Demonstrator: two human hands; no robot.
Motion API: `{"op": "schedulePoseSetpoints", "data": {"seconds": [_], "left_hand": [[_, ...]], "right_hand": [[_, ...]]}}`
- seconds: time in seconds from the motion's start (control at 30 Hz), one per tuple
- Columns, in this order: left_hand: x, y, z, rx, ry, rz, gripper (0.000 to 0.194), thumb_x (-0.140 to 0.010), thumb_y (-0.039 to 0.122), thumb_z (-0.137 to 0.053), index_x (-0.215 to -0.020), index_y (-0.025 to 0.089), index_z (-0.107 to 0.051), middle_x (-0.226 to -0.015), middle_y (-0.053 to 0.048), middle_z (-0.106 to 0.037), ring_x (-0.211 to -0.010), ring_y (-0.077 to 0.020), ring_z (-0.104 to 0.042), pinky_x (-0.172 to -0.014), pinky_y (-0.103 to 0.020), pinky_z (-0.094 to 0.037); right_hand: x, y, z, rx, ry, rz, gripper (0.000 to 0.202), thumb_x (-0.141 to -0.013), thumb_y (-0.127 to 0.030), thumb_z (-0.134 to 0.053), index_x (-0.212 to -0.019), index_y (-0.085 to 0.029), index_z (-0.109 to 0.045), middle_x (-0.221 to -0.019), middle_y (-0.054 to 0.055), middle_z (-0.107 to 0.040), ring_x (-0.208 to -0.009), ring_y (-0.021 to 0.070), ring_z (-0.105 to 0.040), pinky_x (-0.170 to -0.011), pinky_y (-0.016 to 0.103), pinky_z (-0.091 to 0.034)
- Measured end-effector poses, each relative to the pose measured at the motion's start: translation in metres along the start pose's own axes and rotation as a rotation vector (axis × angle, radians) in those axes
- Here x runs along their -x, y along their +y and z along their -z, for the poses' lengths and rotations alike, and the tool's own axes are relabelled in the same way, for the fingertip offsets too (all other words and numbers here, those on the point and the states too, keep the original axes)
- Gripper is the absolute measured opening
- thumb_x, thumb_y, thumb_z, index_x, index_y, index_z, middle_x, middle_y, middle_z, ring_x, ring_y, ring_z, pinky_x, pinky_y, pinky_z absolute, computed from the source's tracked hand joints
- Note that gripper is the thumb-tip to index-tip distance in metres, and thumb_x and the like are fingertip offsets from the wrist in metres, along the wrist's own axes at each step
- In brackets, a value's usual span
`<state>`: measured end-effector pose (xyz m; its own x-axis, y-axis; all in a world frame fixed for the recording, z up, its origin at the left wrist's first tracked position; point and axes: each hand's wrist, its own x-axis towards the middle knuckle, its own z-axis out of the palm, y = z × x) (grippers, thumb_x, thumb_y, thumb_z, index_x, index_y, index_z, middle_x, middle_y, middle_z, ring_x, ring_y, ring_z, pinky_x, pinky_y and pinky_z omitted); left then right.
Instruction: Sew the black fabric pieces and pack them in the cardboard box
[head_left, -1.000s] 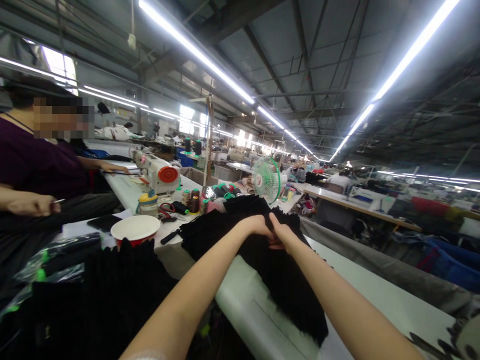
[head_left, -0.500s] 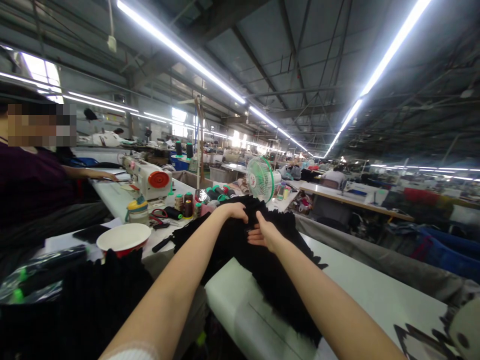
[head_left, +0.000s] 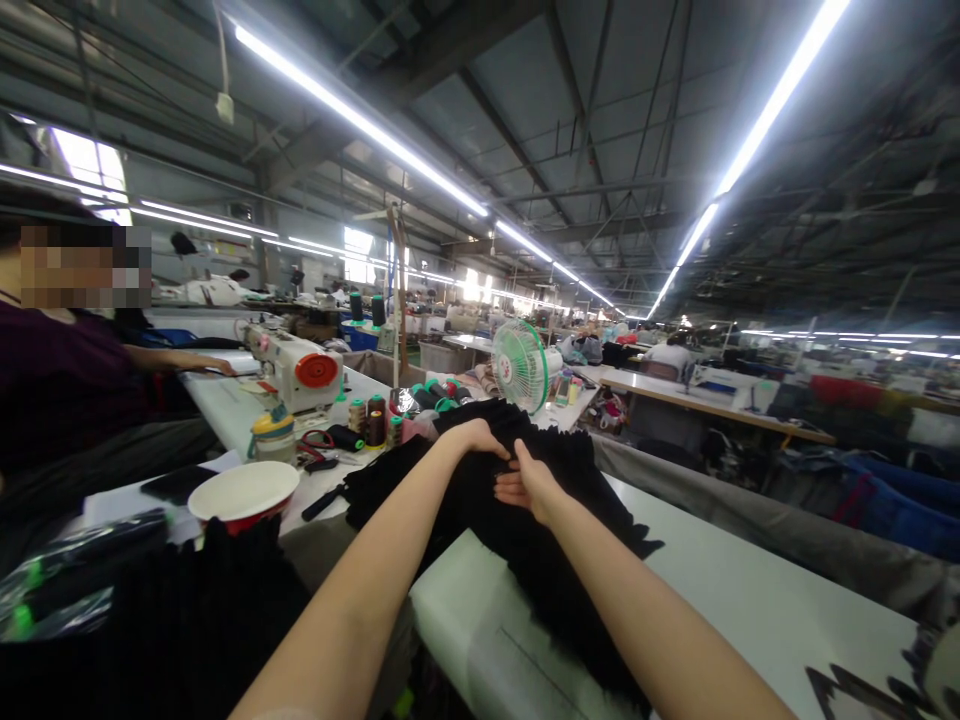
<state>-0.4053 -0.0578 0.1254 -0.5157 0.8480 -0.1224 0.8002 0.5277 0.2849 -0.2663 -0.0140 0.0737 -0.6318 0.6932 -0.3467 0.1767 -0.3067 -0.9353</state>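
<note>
Black fabric [head_left: 472, 505] with ruffled, jagged edges lies heaped before me, draped over the pale rounded bed of a machine [head_left: 480, 610] and across the white table. My left hand [head_left: 478, 437] is bent down at the wrist onto the heap, its fingers closed on the cloth and partly hidden. Just to its right, my right hand [head_left: 534, 483] rests against the same fabric, thumb raised and fingers stretched to the left, apart from the thumb. The fingertips of both hands are close together.
Left of the heap stand a white bowl [head_left: 244, 490], thread spools [head_left: 376, 425] and a jar [head_left: 272, 440]. A green fan [head_left: 519, 367] is behind it. Further left, a person in purple [head_left: 67, 370] sits by a sewing machine [head_left: 296, 370]. More black fabric [head_left: 202, 610] lies lower left.
My left hand has shifted slightly right and down, closer to my right thumb. The fabric has moved a little with the hands. The view has tilted slightly.
</note>
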Motion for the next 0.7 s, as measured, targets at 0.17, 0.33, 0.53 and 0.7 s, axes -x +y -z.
{"op": "schedulePoseSetpoints", "data": {"seconds": [0.17, 0.33, 0.53, 0.7], "left_hand": [[0.007, 0.006, -0.001, -0.026, 0.113, -0.057, 0.084, -0.065, 0.046, -0.082, -0.135, 0.009, -0.056, -0.140, -0.022, -0.056, -0.127, -0.0381, -0.054, -0.099, -0.037, -0.048], [-0.008, 0.006, 0.013, 0.011, 0.108, -0.201, 0.067, -0.066, 0.040, -0.081, -0.124, 0.012, -0.063, -0.120, -0.012, -0.069, -0.108, -0.0272, -0.066, -0.089, -0.027, -0.050], [-0.029, -0.002, 0.030, 0.092, 0.001, -0.194, 0.058, -0.057, 0.046, -0.086, -0.106, 0.018, -0.072, -0.116, -0.009, -0.072, -0.108, -0.0279, -0.066, -0.089, -0.027, -0.050], [-0.040, -0.020, 0.039, 0.250, 0.066, -0.119, 0.052, -0.098, 0.056, -0.040, -0.129, 0.019, -0.060, -0.129, -0.009, -0.066, -0.110, -0.0193, -0.066, -0.088, -0.030, -0.054]], "right_hand": [[0.007, 0.002, 0.000, 0.014, 0.045, 0.030, 0.052, -0.103, -0.058, -0.042, -0.119, -0.012, -0.060, -0.090, 0.005, -0.070, -0.066, 0.0131, -0.068, -0.061, 0.028, -0.059], [0.008, -0.010, -0.004, 0.047, 0.115, 0.088, 0.049, -0.102, -0.057, -0.045, -0.117, -0.013, -0.061, -0.086, 0.003, -0.069, -0.060, 0.0112, -0.064, -0.055, 0.026, -0.056], [-0.004, -0.015, -0.007, 0.047, 0.058, 0.028, 0.054, -0.102, -0.060, -0.043, -0.121, -0.013, -0.060, -0.093, 0.006, -0.070, -0.069, 0.0142, -0.068, -0.062, 0.030, -0.059], [-0.007, -0.010, -0.004, 0.037, 0.035, 0.031, 0.057, -0.103, -0.061, -0.039, -0.128, -0.013, -0.056, -0.098, 0.008, -0.070, -0.072, 0.0152, -0.069, -0.063, 0.031, -0.060]]}}
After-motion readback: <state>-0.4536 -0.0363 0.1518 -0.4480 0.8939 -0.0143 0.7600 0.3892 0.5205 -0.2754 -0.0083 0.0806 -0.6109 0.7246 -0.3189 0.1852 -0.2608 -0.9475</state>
